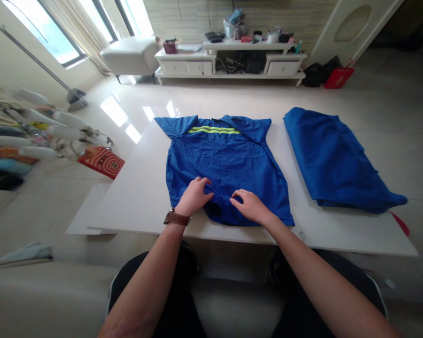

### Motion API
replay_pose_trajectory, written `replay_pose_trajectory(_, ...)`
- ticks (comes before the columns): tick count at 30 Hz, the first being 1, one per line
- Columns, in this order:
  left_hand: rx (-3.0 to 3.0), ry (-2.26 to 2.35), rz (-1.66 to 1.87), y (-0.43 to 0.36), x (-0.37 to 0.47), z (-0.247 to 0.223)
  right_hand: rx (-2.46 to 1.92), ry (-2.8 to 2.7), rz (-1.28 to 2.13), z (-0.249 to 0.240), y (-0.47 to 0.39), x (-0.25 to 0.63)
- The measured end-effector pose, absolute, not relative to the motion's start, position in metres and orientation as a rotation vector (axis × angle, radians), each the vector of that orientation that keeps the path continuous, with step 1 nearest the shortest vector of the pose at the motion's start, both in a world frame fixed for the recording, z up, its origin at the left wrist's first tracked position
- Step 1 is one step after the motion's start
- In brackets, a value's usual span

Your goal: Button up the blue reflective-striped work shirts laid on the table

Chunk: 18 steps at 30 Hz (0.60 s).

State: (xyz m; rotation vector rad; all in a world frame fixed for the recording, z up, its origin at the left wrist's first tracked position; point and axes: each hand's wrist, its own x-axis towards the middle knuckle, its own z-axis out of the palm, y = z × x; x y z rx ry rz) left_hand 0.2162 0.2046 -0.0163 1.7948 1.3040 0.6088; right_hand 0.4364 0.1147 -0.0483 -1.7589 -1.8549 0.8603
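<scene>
A blue short-sleeved-looking work shirt (229, 164) with a yellow-green reflective stripe across the chest lies front up on the white table, its buttoned front facing me. My left hand (194, 196), with a brown-strapped watch on the wrist, is at the shirt's lower front, fingers curled around the cloth. Close by on the right, my right hand (250, 205) pinches the front near the hem with thumb and fingertips. Between the hands the cloth is raised a little, and a dark gap shows under the hem.
Another blue garment (334, 159) lies folded on the right of the white table (134, 197). A red patterned box (102, 162) and blurred clutter stand left. Beyond are a white TV cabinet (186, 68), a padded stool (130, 56) and a red bag (339, 77).
</scene>
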Motion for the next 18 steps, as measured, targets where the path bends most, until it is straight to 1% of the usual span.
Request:
replay_pose_trajectory(4, 1.776, 1.378, 0.197, 0.203, 0.209, -0.033, -1.893, -2.148, 0.821, -0.059, 0.105, 0.442)
replay_pose_trajectory(8, 1.734, 1.762, -0.066, 0.202, 0.196, -0.029, -1.96, -2.222, 0.815, -0.056, 0.1, 0.445)
replay_pose_trajectory(10, 1.817, 1.816, -0.157, 0.201, 0.195, -0.024, -1.976, -2.251, 0.804, -0.05, 0.1, 0.444)
replay_pose_trajectory(14, 2.097, 1.537, -0.194, 0.193, 0.213, -0.023, -1.987, -2.334, 0.768, -0.041, 0.1, 0.438)
replay_pose_trajectory(18, 2.164, 1.364, -0.322, 0.183, 0.239, -0.034, -1.956, -2.416, 0.771, -0.044, 0.098, 0.433)
